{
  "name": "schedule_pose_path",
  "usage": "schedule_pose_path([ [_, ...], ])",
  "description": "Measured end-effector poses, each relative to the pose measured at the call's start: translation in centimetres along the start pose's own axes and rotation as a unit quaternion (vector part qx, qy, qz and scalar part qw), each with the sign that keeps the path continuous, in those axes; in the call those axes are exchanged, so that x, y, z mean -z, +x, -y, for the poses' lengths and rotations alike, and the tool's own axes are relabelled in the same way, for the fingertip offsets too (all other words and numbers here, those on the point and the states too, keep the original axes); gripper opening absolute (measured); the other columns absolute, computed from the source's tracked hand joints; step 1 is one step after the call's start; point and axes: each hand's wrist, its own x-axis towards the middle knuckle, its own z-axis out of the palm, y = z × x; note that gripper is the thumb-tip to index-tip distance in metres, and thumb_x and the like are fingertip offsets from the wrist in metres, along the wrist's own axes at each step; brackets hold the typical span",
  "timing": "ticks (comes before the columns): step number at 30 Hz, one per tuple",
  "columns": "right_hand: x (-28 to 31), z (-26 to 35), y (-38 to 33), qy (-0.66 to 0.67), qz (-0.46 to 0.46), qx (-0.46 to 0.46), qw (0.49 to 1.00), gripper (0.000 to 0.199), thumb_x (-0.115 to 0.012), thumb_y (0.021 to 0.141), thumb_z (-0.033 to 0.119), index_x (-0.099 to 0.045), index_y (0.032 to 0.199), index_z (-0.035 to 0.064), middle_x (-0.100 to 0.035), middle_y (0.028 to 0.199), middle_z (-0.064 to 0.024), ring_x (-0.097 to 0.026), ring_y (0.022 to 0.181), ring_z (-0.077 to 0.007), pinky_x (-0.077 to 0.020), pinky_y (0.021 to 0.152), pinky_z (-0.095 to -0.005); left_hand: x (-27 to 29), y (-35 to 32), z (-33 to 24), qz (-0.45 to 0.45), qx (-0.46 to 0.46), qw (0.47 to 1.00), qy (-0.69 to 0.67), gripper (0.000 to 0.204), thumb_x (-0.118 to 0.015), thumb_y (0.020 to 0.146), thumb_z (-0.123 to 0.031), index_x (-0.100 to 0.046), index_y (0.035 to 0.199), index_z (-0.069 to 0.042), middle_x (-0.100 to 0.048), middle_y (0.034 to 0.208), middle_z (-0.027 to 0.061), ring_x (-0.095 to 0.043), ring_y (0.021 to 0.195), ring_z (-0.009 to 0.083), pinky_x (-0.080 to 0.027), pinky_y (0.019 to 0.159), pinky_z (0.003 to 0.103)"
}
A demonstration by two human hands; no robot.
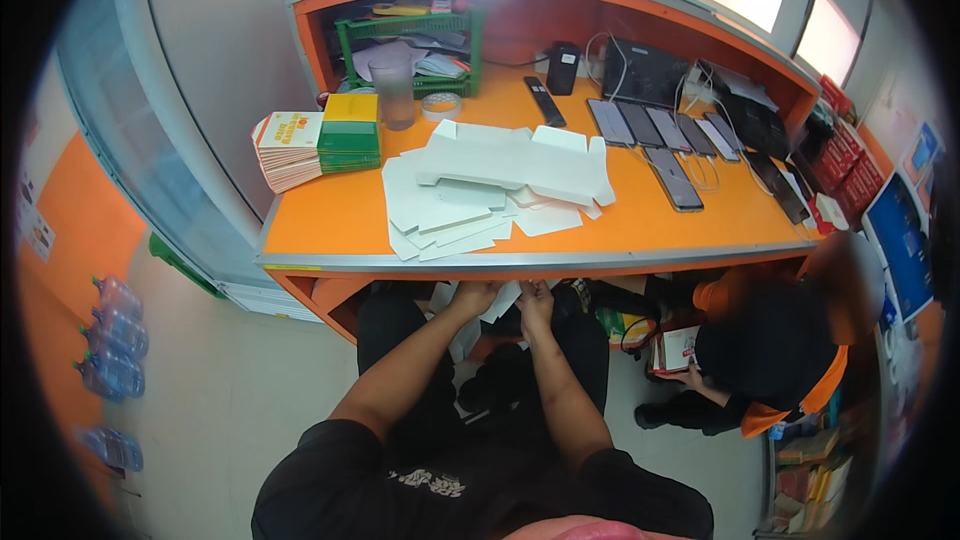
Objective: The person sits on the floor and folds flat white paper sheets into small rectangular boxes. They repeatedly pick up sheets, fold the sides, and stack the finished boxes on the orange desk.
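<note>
Just below the desk's front edge, over my lap, my left hand (477, 297) and my right hand (537, 307) hold a small white folded card piece (502, 301) between them. The fingers of both hands are closed at its sides, partly hidden by the desk edge. More white card (463, 338) lies by my left wrist, between my legs. Above on the orange desk rests a loose pile of flat white card box blanks (505, 165), some overlapping, with cut flaps and tabs.
Stacked yellow-green and cream cartons (350, 135) stand left of the pile, beside a clear cup (393, 92) and a tape roll (441, 106). Several phones (672, 178) with cables lie at the right. A co-worker (765, 340) crouches at the right, holding a booklet-like item (677, 350).
</note>
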Motion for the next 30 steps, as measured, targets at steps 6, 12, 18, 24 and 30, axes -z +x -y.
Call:
schedule_pose_path([
  [6, 1.0, 0.5, -1.4, 0.038, 0.011, -0.042, 0.998, 0.022, -0.066, 0.096, 0.028, -0.060, 0.102, 0.0085, -0.060, 0.088, 0.0024, -0.055, 0.077, -0.0054, -0.0436, 0.069, -0.0225, -0.3, -0.5, -0.2, -0.041, -0.024, 0.998, 0.052, 0.034, -0.067, 0.091, -0.027, -0.066, 0.116, -0.004, -0.067, 0.112, 0.0199, -0.063, 0.106, 0.0365, -0.047, 0.093, 0.045],
  [12, 1.5, -1.0, -1.9, 0.089, 0.031, -0.066, 0.993, 0.024, -0.067, 0.096, 0.031, -0.059, 0.100, 0.0088, -0.064, 0.091, 0.0006, -0.057, 0.077, -0.0076, -0.0444, 0.071, -0.0233, -0.5, -3.0, 0.6, -0.049, 0.013, 0.999, -0.010, 0.021, -0.068, 0.088, -0.018, -0.074, 0.100, -0.002, -0.072, 0.094, 0.0189, -0.071, 0.085, 0.0311, -0.054, 0.078, 0.039],
  [18, 0.6, -1.7, -3.8, 0.010, 0.045, -0.047, 0.998, 0.019, -0.066, 0.096, 0.027, -0.059, 0.099, 0.0102, -0.065, 0.090, 0.0009, -0.058, 0.075, -0.0072, -0.0445, 0.068, -0.0239, 0.2, -5.6, 0.3, -0.017, 0.054, 0.995, -0.078, 0.018, -0.070, 0.086, -0.013, -0.075, 0.099, -0.001, -0.073, 0.096, 0.0191, -0.072, 0.078, 0.0270, -0.056, 0.073, 0.033],
  [24, 1.1, -2.2, -4.7, 0.009, 0.046, -0.008, 0.999, 0.021, -0.066, 0.096, 0.028, -0.063, 0.100, 0.0084, -0.064, 0.086, 0.0015, -0.057, 0.075, -0.0060, -0.0435, 0.069, -0.0228, -0.3, -6.7, 0.6, -0.021, 0.022, 0.998, -0.059, 0.019, -0.070, 0.087, -0.014, -0.074, 0.100, -0.001, -0.073, 0.095, 0.0193, -0.072, 0.079, 0.0292, -0.056, 0.072, 0.034],
  [30, 2.9, -1.7, -5.9, -0.040, 0.052, 0.020, 0.998, 0.025, -0.069, 0.094, 0.030, -0.069, 0.098, 0.0056, -0.063, 0.084, 0.0020, -0.058, 0.070, -0.0057, -0.0481, 0.057, -0.0223, -1.9, -6.8, -0.5, 0.041, -0.014, 0.995, -0.085, 0.022, -0.068, 0.091, -0.017, -0.073, 0.106, -0.001, -0.073, 0.102, 0.0171, -0.071, 0.089, 0.0256, -0.053, 0.081, 0.033],
])
